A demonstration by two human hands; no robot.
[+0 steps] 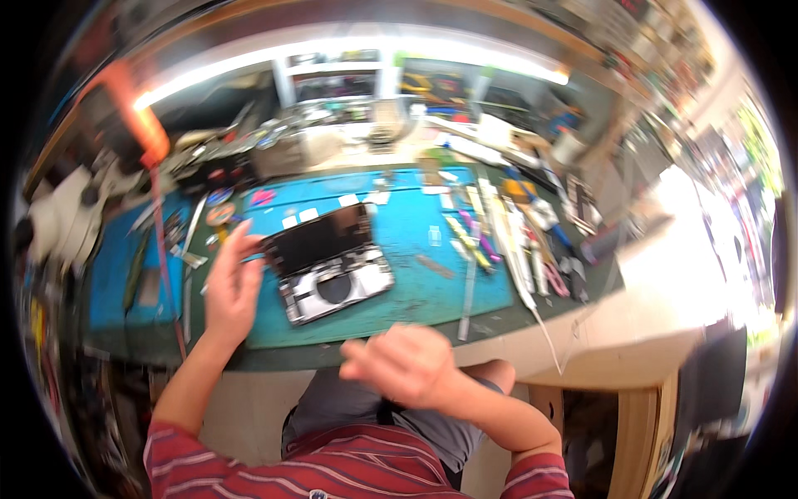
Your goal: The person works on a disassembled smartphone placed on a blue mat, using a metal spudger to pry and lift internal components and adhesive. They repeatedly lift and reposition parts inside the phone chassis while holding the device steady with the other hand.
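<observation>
An opened smartphone lies near the middle of the blue mat, its body (337,289) showing silver parts and a dark round patch. The dark phone screen (320,239) is raised at an angle along the body's far side. At the screen's left edge is my left hand (233,279), its fingertips closed on that edge. Nearer to me, above my lap and the bench's front edge, my right hand (401,362) is curled with its fingers drawn together. It is blurred, and whatever it may hold is hidden. It is apart from the phone.
The blue mat (416,303) covers the bench. Pens, tweezers and other slim tools (507,237) crowd its right side. A white microscope (62,220) stands at far left, near an orange lamp arm (137,116). Small parts and boxes line the back.
</observation>
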